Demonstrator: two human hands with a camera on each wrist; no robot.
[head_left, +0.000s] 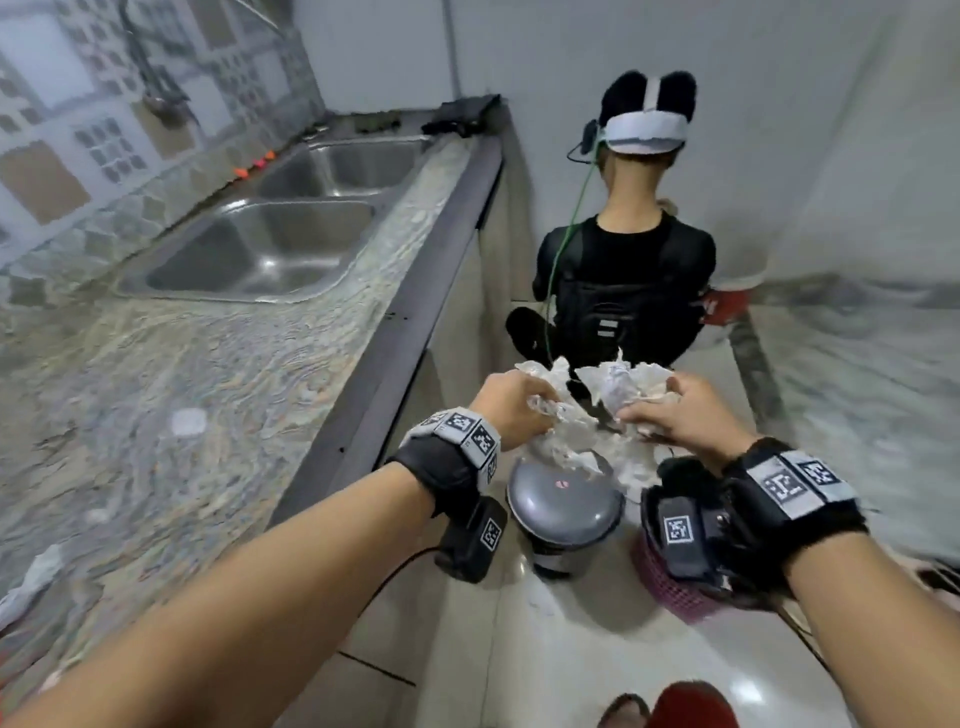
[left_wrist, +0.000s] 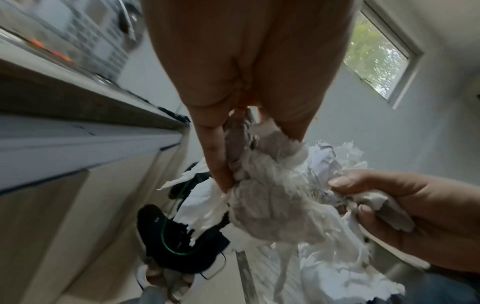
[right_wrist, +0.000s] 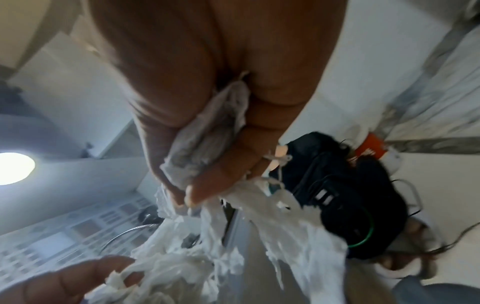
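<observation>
Both hands hold one wad of torn, crumpled white paper (head_left: 582, 431) between them, above a bin with a grey domed lid (head_left: 563, 501) standing on the floor. My left hand (head_left: 511, 410) pinches the wad's left side; in the left wrist view the paper (left_wrist: 272, 205) is squeezed between thumb and fingers of the left hand (left_wrist: 254, 156). My right hand (head_left: 680, 415) grips the right side, its fingers curled round a clump, as the right wrist view shows for the right hand (right_wrist: 205, 144). Ragged shreds (right_wrist: 285, 226) hang down toward the lid.
A stone counter (head_left: 208, 364) with a double steel sink (head_left: 260, 254) runs along the left. Straight ahead a person in black (head_left: 623, 280) with a headset squats on the floor. A pink mesh basket (head_left: 670, 587) sits right of the bin.
</observation>
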